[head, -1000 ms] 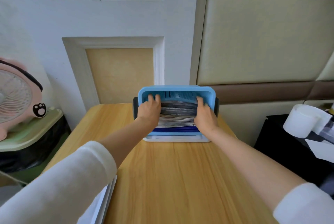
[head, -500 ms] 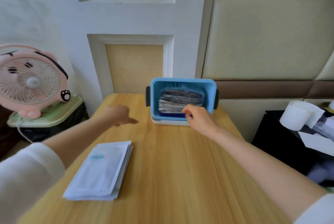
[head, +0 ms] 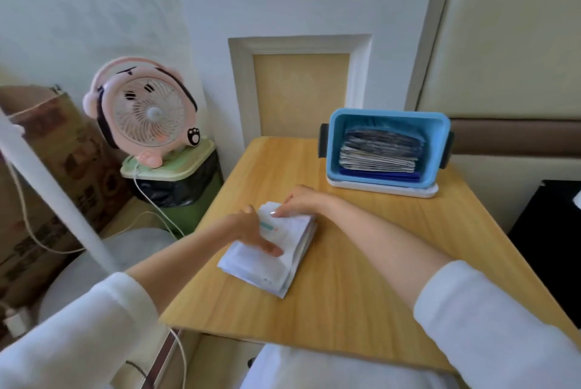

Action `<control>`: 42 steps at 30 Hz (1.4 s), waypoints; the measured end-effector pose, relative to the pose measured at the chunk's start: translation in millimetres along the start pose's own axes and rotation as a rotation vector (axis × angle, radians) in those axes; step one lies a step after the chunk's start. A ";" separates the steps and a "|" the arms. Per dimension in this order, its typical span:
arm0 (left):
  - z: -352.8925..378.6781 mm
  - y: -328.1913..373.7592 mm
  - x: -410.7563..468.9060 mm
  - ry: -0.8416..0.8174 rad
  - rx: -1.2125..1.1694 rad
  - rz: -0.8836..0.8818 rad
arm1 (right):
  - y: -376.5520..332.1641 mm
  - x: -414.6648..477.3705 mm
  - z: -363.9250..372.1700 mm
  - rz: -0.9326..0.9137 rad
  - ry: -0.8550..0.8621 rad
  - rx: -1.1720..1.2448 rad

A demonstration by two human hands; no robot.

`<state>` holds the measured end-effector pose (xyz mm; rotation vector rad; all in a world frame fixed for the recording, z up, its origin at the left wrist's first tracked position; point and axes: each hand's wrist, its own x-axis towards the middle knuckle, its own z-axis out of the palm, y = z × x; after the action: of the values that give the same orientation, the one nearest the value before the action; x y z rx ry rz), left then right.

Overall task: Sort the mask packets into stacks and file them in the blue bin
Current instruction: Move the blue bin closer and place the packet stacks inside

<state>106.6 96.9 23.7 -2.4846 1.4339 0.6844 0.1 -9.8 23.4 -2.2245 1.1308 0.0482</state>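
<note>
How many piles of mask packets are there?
2: a white stack lying on the table, and a bundle filed in the blue bin. More may be hidden.

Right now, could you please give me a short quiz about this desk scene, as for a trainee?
1. True or false: the blue bin is empty.
2. Where does the white packet stack lie? A in the bin; B on the table; C on a shelf.
3. Which hand presses straight fingers on top of the stack?
Key: 1 false, it holds filed packets; 2 B; 3 the left hand.
</note>
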 end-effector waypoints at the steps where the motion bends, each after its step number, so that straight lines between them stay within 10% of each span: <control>1: 5.3 1.7 2.0 0.040 0.002 0.012 | 2.3 -2.1 -6.6 0.028 -0.052 -0.026; 6: 12.2 18.7 3.9 0.091 -0.078 0.150 | 36.8 -20.2 -23.4 0.089 -0.221 0.101; 13: -11.7 56.2 -2.7 0.352 -0.279 0.437 | 94.5 -69.6 -21.0 -0.065 0.170 0.837; 16: -19.7 74.9 -7.0 0.505 -0.794 0.512 | 123.1 -89.7 -31.4 -0.078 0.502 1.061; 20: 17.6 104.4 -8.1 0.182 -1.331 0.607 | 150.2 -111.5 -31.8 -0.105 0.632 1.086; 42: 38.9 147.5 27.5 0.026 -1.282 0.683 | 185.7 -108.2 -27.5 -0.032 0.573 1.059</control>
<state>-19.4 15.1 -14.3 -2.5790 2.3593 2.2976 -211.8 -27.3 -18.5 -1.2922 1.0245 -1.0144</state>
